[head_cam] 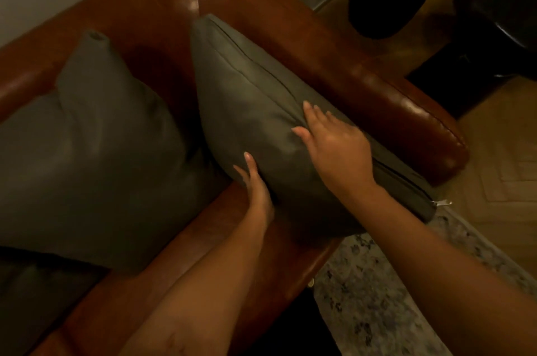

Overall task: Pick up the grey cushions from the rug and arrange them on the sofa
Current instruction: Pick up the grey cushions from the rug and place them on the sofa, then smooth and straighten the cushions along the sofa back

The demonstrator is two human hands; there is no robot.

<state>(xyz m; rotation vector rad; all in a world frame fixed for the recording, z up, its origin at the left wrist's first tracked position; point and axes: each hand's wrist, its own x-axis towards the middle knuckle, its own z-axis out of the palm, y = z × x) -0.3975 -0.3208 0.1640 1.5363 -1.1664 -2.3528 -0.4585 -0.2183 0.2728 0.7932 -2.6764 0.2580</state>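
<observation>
L hand (pixel 257 191), fingers straight, presses the side of a plump grey smooth-fabric square cushion (pixel 255 111); R hand (pixel 334 146) lies flat on its zip seam, neither gripping. Cushion stands on edge on glossy brown leather sofa (pixel 189 251), against rounded armrest (pixel 377 88), beside 2nd grey cushion (pixel 101 158).

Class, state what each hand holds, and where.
Neither grips: left hand presses flat on the armrest-side cushion low down; right hand rests on its zipped top edge.

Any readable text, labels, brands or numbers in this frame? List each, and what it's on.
None readable.
No text on the grey cushion by the armrest, the other grey cushion, the leather sofa or the rug.
Pale zip tab at the cushion's corner: too small to show any marking.
</observation>
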